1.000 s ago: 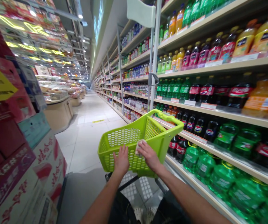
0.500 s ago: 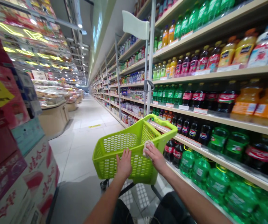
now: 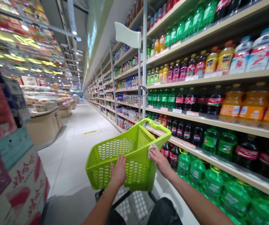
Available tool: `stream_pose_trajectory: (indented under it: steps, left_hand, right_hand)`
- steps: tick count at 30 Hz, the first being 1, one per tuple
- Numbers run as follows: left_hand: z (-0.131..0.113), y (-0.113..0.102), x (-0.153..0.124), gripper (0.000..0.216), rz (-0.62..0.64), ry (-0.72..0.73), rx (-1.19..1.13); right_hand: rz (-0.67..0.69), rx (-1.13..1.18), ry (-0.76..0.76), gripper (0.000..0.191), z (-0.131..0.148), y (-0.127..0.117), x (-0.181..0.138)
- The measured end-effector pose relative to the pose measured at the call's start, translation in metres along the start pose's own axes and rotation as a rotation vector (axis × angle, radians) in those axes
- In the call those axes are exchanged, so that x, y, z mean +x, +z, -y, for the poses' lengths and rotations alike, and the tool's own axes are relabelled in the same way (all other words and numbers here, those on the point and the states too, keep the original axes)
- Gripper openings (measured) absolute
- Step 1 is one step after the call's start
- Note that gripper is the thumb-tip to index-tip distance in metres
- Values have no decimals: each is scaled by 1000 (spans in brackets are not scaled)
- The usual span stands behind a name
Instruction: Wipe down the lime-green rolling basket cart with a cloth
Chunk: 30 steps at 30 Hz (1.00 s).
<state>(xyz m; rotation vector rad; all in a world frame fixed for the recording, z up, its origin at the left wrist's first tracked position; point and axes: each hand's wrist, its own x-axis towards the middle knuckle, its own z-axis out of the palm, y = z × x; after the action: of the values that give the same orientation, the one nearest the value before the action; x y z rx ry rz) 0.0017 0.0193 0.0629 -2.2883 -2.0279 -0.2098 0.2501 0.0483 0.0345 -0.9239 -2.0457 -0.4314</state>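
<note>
In front of my knees stands a lime-green plastic shopping cart [image 3: 136, 157] with a perforated basket and a handle at its right end. My left hand [image 3: 119, 170] rests on the near side wall just under the rim, fingers stretched out and holding nothing. A crumpled whitish cloth [image 3: 152, 150] is pressed against the cart's right corner, below the handle. The fingers of my right hand [image 3: 159, 160] are closed on this cloth. Part of the cloth is hidden under the fingers.
Shelves of bottled drinks [image 3: 195, 117] run along the right, close to the cart. Stacked cartons [image 3: 19, 184] stand at the left. Farther on, a display counter [image 3: 44, 126] borders the tiled aisle floor [image 3: 78, 140]. Dark cart legs [image 3: 122, 199] reach down below the basket.
My right hand with the cloth has slid right along the cart's side toward the corner beneath the handle. My left hand stays on the wall. The view has shifted slightly to the right.
</note>
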Motion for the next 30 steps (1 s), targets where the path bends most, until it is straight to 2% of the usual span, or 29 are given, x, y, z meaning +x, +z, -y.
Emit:
stream_pose_trajectory:
  steps: [2,4,7,9,11,14,15,16,18,20,22,24,27,30]
  left_hand:
    - [1,1,1,77,0,7,4]
    - [2,1,1,76,-6,14,10]
    - [2,1,0,75,-9,17,17]
    - [1,0,0,74,-5,13,16]
    - [0,-1,-1,74,6,5,11]
    - [-1,-3,-1,75,31,-6,6]
    - [-1,-3,0,75,37,-6,8]
    - [0,-3,0,75,40,-6,11]
    - [1,-3,0,75,41,-1,13]
    - [2,-2,-1,75,38,9,9]
    - [2,-2,-2,75,34,14,0]
    - [2,-3,-3,75,38,10,-9]
    - [0,-4,-4,75,53,4,-18]
    - [1,-4,-3,76,46,6,-17]
  right_hand:
    - [100,11,-44,27,6,9,-18]
    - [96,33,-68,26,8,6,-23]
    - [-106,52,2,36,-9,-23,0]
    - [-219,44,121,41,-29,-45,22]
    - [-244,52,254,44,-45,-54,28]
    - [-114,110,317,40,-42,-38,2]
    - [-58,131,290,36,-36,-29,-11]
    - [55,172,235,34,-28,-22,-22]
    - [76,195,198,32,-17,-18,-30]
    - [-47,167,204,38,-17,-30,-14]
    - [-189,95,219,43,-28,-50,16]
    - [-227,18,264,42,-41,-63,46]
    - [-97,-28,259,34,-36,-48,64]
    - [96,11,77,24,-8,-11,55]
